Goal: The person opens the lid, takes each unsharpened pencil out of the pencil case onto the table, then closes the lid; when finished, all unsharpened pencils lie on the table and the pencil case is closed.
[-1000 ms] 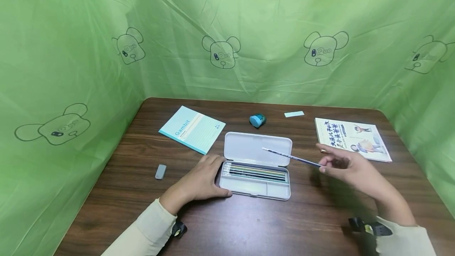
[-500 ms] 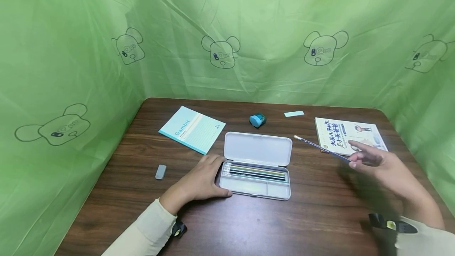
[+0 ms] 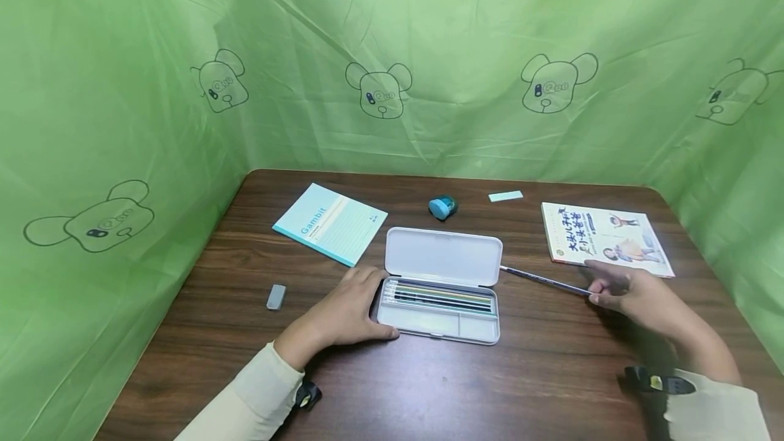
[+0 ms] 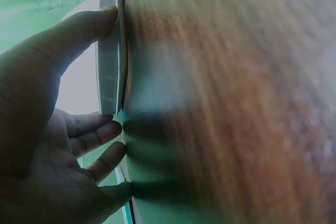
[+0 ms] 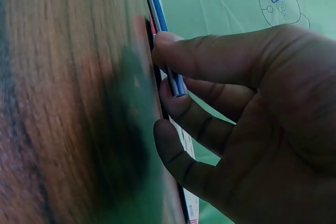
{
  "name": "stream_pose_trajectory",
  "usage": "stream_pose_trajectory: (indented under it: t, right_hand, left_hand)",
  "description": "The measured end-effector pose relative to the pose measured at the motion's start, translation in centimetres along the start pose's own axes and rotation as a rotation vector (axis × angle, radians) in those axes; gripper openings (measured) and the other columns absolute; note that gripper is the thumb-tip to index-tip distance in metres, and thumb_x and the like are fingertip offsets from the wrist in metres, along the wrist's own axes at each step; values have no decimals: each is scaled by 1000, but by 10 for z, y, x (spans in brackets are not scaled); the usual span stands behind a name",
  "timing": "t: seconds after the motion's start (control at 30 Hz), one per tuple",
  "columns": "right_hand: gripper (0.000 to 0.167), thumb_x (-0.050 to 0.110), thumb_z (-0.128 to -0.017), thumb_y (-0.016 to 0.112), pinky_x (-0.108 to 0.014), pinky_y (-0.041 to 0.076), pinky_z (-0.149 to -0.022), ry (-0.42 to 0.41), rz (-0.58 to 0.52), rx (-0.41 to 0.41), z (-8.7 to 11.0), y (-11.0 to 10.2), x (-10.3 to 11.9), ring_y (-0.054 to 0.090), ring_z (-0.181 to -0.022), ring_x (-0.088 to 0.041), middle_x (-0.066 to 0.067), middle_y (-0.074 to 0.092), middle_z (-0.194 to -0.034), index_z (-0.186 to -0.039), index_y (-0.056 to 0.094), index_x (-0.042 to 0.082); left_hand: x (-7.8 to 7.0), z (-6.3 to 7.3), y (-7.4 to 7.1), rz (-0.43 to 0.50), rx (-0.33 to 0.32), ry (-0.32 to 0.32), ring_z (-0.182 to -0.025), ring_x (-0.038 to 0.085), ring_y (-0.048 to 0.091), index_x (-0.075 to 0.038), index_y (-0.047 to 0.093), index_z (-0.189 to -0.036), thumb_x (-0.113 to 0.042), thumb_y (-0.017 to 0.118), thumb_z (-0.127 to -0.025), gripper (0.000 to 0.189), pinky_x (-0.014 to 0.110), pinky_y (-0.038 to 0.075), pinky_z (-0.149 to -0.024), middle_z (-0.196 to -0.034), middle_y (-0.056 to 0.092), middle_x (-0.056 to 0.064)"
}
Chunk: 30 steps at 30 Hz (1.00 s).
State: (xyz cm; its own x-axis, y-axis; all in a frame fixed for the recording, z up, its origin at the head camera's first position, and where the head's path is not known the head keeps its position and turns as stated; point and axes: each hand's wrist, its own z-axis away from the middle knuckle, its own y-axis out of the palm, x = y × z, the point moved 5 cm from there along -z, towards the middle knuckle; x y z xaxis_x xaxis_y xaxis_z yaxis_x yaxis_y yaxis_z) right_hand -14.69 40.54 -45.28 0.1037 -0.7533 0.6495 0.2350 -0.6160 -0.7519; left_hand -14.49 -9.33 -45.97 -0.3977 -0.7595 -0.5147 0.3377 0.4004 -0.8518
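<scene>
My left hand (image 3: 339, 308) holds the left end of an open pencil case (image 3: 422, 324). In the left wrist view the thumb presses the case's front side, and the fingers spread past its end with tips at the tabletop. Several pencils (image 3: 441, 295) lie side by side in the case's rear compartment. My right hand (image 3: 640, 298) pinches a blue-and-white striped pencil (image 3: 545, 280) near its right end, between thumb and fingers. This pencil lies low over the table, its white tip right at the case lid (image 3: 444, 254). The right wrist view shows the pencil's blunt end (image 5: 178, 87) below the thumb.
A picture book (image 3: 606, 237) lies just behind my right hand. Beyond the case are a blue sharpener (image 3: 443, 207) and a pale strip (image 3: 505, 196). A light-blue notebook (image 3: 331, 223) and a grey eraser (image 3: 276, 297) lie on the left. Green cloth (image 3: 392, 135) surrounds the table.
My right hand has carried the pencil away to the right of the case, then lowered it toward the table and slightly back left. The left hand and the case have stayed put.
</scene>
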Motion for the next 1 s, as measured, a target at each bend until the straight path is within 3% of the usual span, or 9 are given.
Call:
stream_pose_trajectory:
  t: [0.47, 0.6, 0.7, 0.83, 1.0]
  right_hand:
    - [69, 11, -93, 88, -18, 48, -83, 18, 145, 8, -2, 1, -6, 64, -86, 8, 5, 80, -97, -152, 60, -9]
    - [69, 10, -93, 88, -18, 51, -82, 24, 117, 5, 0, 0, -2, 66, -86, 6, 0, 81, -102, -152, 60, -9]
    - [69, 8, -94, 86, -19, 55, -80, 5, 67, 10, 1, -1, 16, 70, -87, 3, -2, 82, -106, -155, 58, -8]
    - [69, 12, -94, 87, -22, 59, -84, -92, 69, 14, -1, 2, 60, 72, -92, 2, 3, 82, -107, -157, 60, 0]
    - [69, 14, -93, 88, -26, 61, -87, -215, 36, 90, -9, 24, 114, 74, -97, -2, 6, 81, -107, -156, 63, 6]
  left_hand:
    - [-1, -2, 0, 4, 7, 15, -152, 36, 47, -3, 52, -159, -50, 96, -83, 99, 54, 44, -126, -158, 58, 13]
    - [-2, -2, 0, 2, 7, 20, -151, 35, 48, -3, 52, -158, -50, 97, -83, 99, 54, 44, -126, -158, 58, 13]
    - [-3, -2, -1, -3, 8, 19, -151, 35, 48, -3, 52, -159, -50, 97, -83, 100, 54, 45, -126, -158, 58, 13]
    - [-2, -1, -1, -9, 17, 7, -153, 35, 47, -3, 51, -160, -52, 96, -83, 102, 54, 44, -127, -160, 57, 13]
    - [-1, -1, -1, -10, 19, 1, -152, 35, 47, -4, 51, -160, -53, 96, -83, 101, 54, 44, -126, -159, 57, 13]
